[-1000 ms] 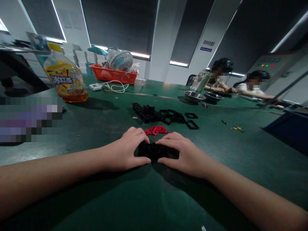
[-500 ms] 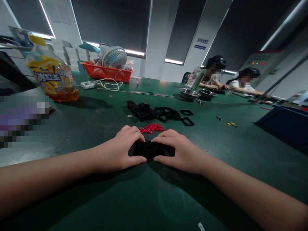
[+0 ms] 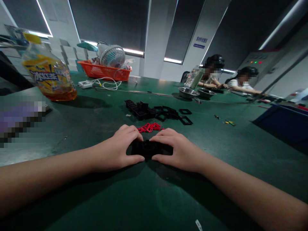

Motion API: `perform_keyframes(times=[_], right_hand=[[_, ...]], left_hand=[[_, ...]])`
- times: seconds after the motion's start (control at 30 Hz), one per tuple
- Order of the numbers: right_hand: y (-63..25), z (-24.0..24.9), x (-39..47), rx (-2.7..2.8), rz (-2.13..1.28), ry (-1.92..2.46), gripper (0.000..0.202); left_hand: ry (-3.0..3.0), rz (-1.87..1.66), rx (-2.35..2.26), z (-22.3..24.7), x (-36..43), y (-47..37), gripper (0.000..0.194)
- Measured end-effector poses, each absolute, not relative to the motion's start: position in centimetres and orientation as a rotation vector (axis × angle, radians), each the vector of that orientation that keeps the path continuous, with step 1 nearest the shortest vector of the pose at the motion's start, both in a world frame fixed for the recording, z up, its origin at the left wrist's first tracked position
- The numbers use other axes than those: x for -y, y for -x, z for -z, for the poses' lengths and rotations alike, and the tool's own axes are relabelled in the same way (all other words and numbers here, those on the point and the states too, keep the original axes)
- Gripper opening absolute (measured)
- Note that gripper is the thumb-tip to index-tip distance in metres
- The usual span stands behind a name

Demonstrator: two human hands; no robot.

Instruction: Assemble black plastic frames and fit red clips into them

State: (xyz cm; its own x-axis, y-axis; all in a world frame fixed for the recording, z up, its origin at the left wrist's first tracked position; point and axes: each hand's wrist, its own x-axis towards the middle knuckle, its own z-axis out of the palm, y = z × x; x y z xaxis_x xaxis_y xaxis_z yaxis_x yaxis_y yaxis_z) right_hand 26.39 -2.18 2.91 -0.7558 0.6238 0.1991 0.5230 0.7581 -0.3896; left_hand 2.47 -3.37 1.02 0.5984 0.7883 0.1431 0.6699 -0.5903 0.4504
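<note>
In the head view, the left hand and right hand grip a black part between their fingers, just nearer the camera than the red frames on the green surface.

The tabletop looks smooth and semi-glossy, with a pale sheen at the left. The bottle at upper left is clear, shiny plastic; the openwork basket behind it is plastic too. The bowls right of centre are polished metal. The black frames look like dull plastic.
</note>
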Motion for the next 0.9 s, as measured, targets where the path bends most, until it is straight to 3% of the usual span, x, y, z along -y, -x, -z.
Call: perform_keyframes(times=[0.9], right_hand=[[-26.44, -2.76, 2.24, 2.622, -0.423, 0.841, 0.034]], left_hand=[[-2.405, -0.466, -1.186, -1.46, 3.85, -2.65, 0.035]])
